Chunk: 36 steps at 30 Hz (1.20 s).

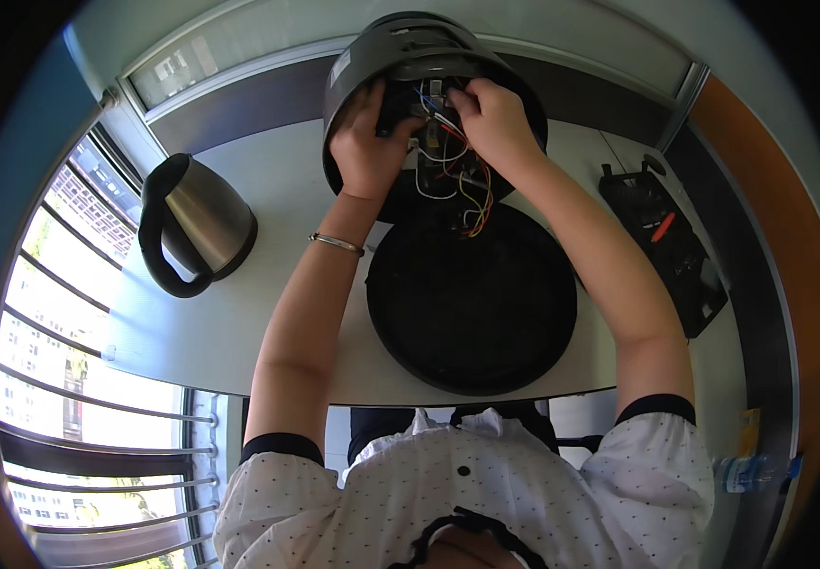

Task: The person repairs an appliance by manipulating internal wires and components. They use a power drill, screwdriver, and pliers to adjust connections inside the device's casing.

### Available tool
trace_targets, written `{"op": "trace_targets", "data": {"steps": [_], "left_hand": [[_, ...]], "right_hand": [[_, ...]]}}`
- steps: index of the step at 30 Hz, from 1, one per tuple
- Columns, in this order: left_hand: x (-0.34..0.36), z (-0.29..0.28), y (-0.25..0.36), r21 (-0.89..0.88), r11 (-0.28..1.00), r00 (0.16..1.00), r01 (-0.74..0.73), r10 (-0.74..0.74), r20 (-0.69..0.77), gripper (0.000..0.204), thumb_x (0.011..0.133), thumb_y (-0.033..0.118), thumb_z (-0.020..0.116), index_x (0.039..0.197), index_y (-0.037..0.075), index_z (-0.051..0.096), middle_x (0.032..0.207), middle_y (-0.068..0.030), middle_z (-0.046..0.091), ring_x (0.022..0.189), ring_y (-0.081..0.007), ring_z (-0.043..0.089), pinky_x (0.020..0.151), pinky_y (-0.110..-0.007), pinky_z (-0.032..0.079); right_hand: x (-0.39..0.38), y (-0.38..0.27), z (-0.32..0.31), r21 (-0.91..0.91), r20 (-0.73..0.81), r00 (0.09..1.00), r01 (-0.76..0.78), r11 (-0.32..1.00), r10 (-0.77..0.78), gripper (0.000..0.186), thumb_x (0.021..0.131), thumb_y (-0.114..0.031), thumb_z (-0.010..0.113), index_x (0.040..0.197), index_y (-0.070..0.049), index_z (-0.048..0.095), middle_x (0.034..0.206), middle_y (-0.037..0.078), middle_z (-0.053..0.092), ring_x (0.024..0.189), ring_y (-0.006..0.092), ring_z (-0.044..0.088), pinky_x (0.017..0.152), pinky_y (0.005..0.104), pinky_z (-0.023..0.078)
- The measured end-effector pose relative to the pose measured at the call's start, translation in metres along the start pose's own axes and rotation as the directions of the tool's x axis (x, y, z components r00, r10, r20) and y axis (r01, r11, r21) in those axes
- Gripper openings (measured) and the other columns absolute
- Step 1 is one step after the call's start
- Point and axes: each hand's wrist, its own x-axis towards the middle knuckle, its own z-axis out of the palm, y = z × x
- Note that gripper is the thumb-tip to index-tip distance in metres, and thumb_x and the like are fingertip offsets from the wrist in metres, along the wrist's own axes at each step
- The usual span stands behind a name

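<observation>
A dark grey rounded appliance [410, 47], which looks like a rice cooker, lies tipped with its open underside toward me. Coloured wires [472, 194] run from inside it down to a round black base cover [472, 303] on the table. My left hand [367, 152] reaches inside the housing's left wall, thumb stretched toward the wires and away from the fingers, whose tips are in shadow. At the upper right of the opening, the fingers of my right hand [497, 119] are bent together beside the wiring; what is between them is hidden.
A steel kettle [206, 213] with a black handle stands at the left of the white table [287, 190]. On the right lies an open black tool case [666, 247] holding a red-handled tool [662, 227]. A low partition [249, 114] rises behind; a barred window [78, 360] is at left.
</observation>
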Motion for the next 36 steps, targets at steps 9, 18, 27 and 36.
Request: {"op": "trace_targets", "data": {"steps": [9, 18, 27, 36], "left_hand": [[0.001, -0.002, 0.002, 0.026, 1.000, 1.000, 0.018, -0.019, 0.002, 0.062, 0.055, 0.022, 0.083, 0.110, 0.002, 0.063, 0.107, -0.0204, 0.062, 0.094, -0.0329, 0.062, 0.083, -0.036, 0.050], [0.001, -0.005, 0.003, 0.008, 0.998, 0.998, 0.062, -0.062, 0.033, 0.059, 0.057, 0.018, 0.082, 0.111, 0.004, 0.063, 0.110, -0.0189, 0.062, 0.098, -0.0304, 0.062, 0.085, -0.035, 0.049], [0.000, -0.004, 0.000, 0.018, 1.000, 1.000, 0.016, -0.016, 0.002, 0.061, 0.057, 0.027, 0.083, 0.109, 0.001, 0.063, 0.105, -0.0220, 0.063, 0.092, -0.0331, 0.063, 0.082, -0.037, 0.050], [0.002, -0.004, -0.003, 0.062, 0.998, 1.000, -0.030, 0.030, 0.004, 0.061, 0.056, 0.028, 0.083, 0.108, 0.002, 0.064, 0.102, -0.0209, 0.064, 0.089, -0.0321, 0.064, 0.079, -0.035, 0.052]], "right_hand": [[0.000, 0.000, 0.003, 0.233, 0.157, 0.953, -0.291, 0.928, 0.260, 0.036, 0.091, -0.025, 0.052, 0.074, 0.006, 0.058, 0.053, 0.012, 0.056, 0.045, 0.0205, 0.057, 0.044, 0.0335, 0.044], [-0.004, -0.002, -0.004, 0.376, 0.310, 0.888, -0.442, 0.814, 0.340, 0.040, 0.094, -0.029, 0.048, 0.078, 0.005, 0.059, 0.054, 0.007, 0.054, 0.041, 0.0141, 0.051, 0.035, 0.0273, 0.039], [-0.013, 0.006, -0.008, 0.242, -0.041, 0.999, 0.014, 0.970, -0.004, 0.014, 0.081, -0.009, 0.064, 0.087, 0.004, 0.061, 0.070, 0.013, 0.063, 0.055, 0.0218, 0.062, 0.053, 0.0322, 0.049], [-0.006, 0.018, -0.007, 0.012, -0.099, 0.923, 0.374, 0.927, -0.371, 0.021, 0.077, 0.000, 0.066, 0.098, -0.001, 0.062, 0.084, 0.011, 0.065, 0.071, 0.0196, 0.064, 0.062, 0.0282, 0.051]]}}
